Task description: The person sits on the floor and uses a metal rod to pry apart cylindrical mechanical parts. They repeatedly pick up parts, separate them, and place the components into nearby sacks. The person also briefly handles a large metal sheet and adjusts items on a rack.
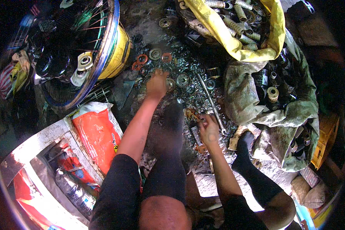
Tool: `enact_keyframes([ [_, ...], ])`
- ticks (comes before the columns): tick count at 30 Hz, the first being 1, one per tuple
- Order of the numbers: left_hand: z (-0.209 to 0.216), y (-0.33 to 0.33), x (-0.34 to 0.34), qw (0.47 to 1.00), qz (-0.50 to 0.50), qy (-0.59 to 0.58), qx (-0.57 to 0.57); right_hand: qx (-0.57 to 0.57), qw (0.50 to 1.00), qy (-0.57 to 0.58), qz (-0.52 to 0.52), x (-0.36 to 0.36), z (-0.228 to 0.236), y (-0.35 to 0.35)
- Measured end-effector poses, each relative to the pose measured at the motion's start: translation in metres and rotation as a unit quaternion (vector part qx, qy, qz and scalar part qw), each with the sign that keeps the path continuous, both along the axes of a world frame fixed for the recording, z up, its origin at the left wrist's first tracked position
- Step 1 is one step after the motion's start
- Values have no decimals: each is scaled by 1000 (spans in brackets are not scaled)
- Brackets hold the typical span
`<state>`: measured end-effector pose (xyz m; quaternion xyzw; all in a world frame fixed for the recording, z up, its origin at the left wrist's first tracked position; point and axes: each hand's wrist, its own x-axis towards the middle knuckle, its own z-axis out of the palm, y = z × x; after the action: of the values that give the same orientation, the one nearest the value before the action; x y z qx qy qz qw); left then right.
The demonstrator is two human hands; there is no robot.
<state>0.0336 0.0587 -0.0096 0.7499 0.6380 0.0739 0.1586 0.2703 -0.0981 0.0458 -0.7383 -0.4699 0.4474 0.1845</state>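
Observation:
My left hand (pixel 157 83) reaches down to the dark, littered ground among round metal discs and rings. Its fingers are bent together, and whatever is in them is hidden. Close beside it lie a metal disc (pixel 183 79) and a pale ring (pixel 170 83); orange-red rings (pixel 142 59) sit just beyond. My right hand (pixel 209 131) is closed, fingertips pinched by an orange-brown piece (pixel 191 114); what they grip, I cannot make out. A long metal bar (pixel 209 99), resembling a wrench, slants past the far side of my right hand.
A yellow-rimmed sack (pixel 234 51) of perforated metal tubes stands far right, above a grey sack (pixel 241 90) of cylindrical parts. At left are a wheel rim (pixel 109 46), a yellow bucket (pixel 119 53), a red-and-white bag (pixel 96 132) and a rusty white frame (pixel 38 143). My legs flank the work spot.

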Motion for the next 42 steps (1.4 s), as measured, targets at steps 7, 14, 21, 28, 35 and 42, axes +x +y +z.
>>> enact_keyframes([
  [7, -14, 0, -13, 998, -34, -1, 60, 45, 966, -112, 230, -54, -16, 90],
  [14, 10, 20, -9, 991, -83, -9, -102, -1, 940, -77, 334, -35, -31, 106],
  [21, 121, 92, 46, 942, -209, -144, -219, 8, 932, -111, 345, -30, -35, 96],
  [28, 115, 136, 59, 926, -18, -361, -111, -40, 944, -55, 322, -39, -34, 98],
  [35, 4, 66, 15, 985, -150, -78, -35, -51, 908, -68, 411, -35, -30, 115],
  [42, 17, 42, 45, 987, -142, -68, 8, -37, 901, -83, 423, -32, -36, 123],
])
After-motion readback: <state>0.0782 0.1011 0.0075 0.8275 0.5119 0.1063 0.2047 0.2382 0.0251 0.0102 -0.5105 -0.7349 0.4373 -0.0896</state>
